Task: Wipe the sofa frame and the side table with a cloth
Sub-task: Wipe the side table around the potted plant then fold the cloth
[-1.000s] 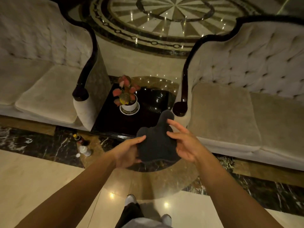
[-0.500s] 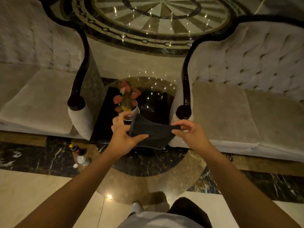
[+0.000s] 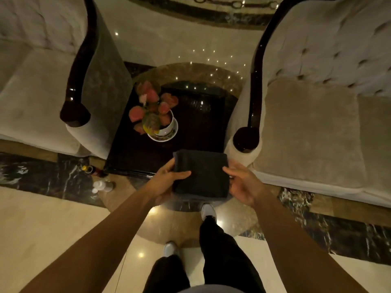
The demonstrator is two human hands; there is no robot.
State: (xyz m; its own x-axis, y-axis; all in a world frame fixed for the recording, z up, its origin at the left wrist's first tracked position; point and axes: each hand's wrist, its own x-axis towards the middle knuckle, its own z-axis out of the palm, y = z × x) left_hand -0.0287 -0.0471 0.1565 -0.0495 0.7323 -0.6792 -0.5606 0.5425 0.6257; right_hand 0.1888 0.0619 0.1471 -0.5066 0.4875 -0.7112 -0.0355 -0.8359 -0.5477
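Observation:
A dark cloth (image 3: 201, 173), folded into a flat square, is held over the near edge of the glossy black side table (image 3: 196, 127). My left hand (image 3: 167, 180) grips its left edge, thumb on top. My right hand (image 3: 243, 183) touches its right edge with fingers spread. Two cream tufted sofas flank the table. The left sofa's dark wooden arm frame (image 3: 77, 81) curves down to a round end. The right sofa's dark frame (image 3: 252, 85) ends in a round knob near the cloth.
A white pot with a pink-leaved plant (image 3: 157, 118) stands on the table's left half. Small bottles (image 3: 101, 178) lie on the marble floor by the table's near left corner. My legs and shoes (image 3: 208, 211) are below the cloth.
The cloth went from loosely bunched to folded into a neat square between both hands. I have stepped closer to the table, and the view now looks more steeply down.

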